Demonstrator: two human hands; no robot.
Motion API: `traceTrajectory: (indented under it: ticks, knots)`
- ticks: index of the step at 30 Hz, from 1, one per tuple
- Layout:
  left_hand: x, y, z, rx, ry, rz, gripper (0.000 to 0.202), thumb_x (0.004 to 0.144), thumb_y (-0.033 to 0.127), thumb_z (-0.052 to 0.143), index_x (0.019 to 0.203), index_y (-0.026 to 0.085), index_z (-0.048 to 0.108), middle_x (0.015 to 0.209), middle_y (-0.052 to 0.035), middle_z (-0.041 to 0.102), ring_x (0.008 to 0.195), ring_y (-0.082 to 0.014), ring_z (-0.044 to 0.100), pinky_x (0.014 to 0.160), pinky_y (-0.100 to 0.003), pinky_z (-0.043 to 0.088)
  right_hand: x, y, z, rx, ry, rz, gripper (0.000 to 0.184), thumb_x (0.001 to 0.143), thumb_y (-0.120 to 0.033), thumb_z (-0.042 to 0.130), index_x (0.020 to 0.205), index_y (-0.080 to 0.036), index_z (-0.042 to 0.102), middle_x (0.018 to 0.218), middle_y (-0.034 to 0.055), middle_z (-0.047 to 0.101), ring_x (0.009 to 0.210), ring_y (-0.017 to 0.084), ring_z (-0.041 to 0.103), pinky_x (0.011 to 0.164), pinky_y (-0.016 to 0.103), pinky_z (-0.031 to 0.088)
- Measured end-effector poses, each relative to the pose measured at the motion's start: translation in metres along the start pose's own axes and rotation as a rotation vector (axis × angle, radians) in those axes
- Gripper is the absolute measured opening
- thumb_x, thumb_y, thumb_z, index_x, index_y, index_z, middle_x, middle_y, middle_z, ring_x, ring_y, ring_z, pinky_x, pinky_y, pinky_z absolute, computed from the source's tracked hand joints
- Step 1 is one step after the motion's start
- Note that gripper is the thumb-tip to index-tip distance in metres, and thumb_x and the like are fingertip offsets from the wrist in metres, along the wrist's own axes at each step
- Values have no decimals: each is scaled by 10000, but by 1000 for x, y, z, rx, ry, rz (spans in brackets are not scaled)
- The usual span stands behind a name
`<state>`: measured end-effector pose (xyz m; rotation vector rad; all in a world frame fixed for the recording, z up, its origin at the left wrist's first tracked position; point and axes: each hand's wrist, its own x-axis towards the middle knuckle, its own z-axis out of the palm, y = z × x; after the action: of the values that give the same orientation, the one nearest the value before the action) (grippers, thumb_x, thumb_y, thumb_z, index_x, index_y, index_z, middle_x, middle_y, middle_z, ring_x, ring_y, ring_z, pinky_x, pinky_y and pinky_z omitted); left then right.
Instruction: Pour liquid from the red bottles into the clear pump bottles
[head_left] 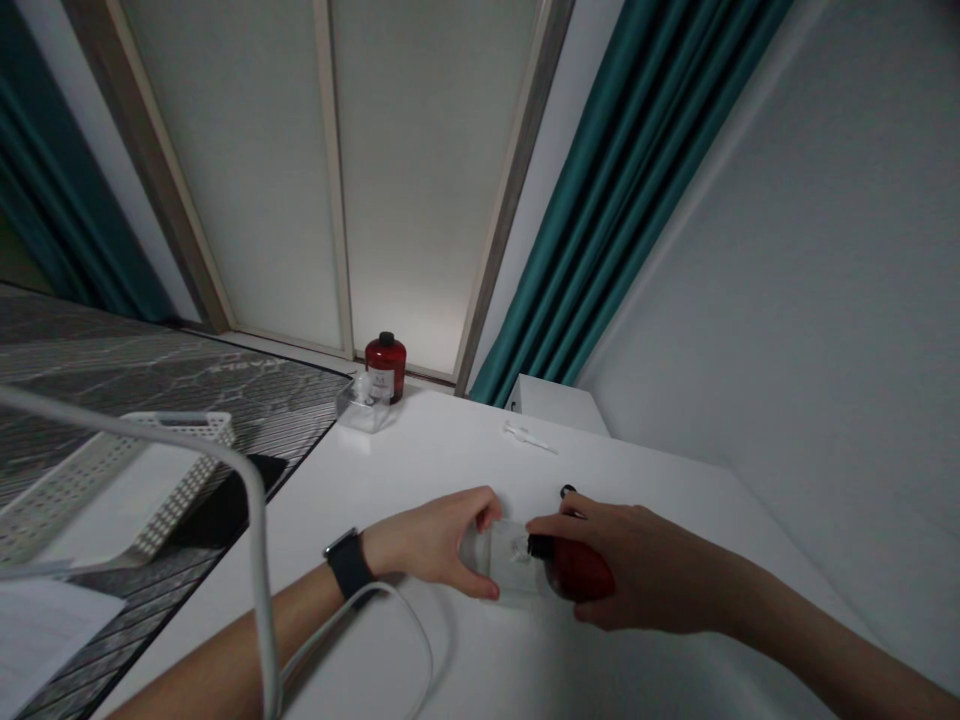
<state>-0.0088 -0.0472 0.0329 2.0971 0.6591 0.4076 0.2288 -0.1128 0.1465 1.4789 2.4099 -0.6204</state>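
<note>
My left hand [450, 545], with a dark watch on its wrist, is closed around the side of a clear plastic container [514, 580] on the white table. My right hand [630, 560] grips a red bottle [581, 572], tipped on its side. The bottle's black neck [540, 546] points left, over the container's edge; whether anything flows from it I cannot tell. Something whitish shows inside the container near the neck. A small dark round piece [568, 491] sits just beyond my right fingers, partly hidden.
On the white table [442, 440] lie a white pump-like piece [529, 436] and a clear box [362, 410] beside another red bottle [387, 370] with a black cap. A white cable [259, 540] crosses my left forearm. A perforated white basket [180, 470] stands left.
</note>
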Motion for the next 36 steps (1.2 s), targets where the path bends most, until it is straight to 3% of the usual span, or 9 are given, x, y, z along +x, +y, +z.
traceTrajectory:
  ticks: [36]
  knots:
    - [-1,3,-2,-3,-30,1,549,620,370,851,1009,180,513,973,-8,569,843,-188,518,720,-282,393,-1,-3,-3,-21,6,-19,700,689,-266,755,1343,-359,522,1114,39,580,905,241,648,733,318,427]
